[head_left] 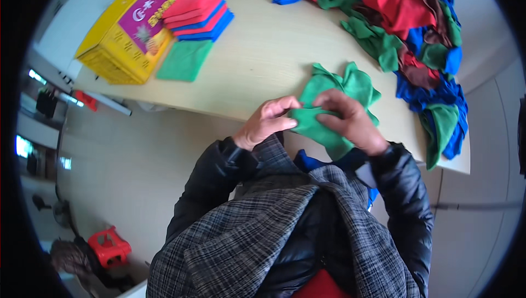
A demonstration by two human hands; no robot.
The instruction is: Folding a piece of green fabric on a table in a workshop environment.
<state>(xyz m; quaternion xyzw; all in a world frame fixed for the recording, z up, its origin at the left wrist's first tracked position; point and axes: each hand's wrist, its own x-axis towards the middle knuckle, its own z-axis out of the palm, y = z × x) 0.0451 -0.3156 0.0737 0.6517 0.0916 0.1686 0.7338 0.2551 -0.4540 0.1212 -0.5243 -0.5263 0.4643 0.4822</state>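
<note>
At the table's near edge, my left hand (269,120) pinches the edge of a green cloth (318,128) between thumb and fingers. My right hand (353,120) grips the same cloth a little to the right, thumb and fingertips closed on it. Part of the cloth hangs below my hands. More crumpled green fabric (350,83) spreads over the tabletop just beyond them; whether it is one piece with the held cloth, I cannot tell.
A big loose heap of red, green, blue and brown cloths (397,5) covers the table's right side. Far left, folded red and blue cloths (200,10) are stacked by a folded green cloth (185,59) and a yellow box (123,35). A red stool (109,247) stands on the floor.
</note>
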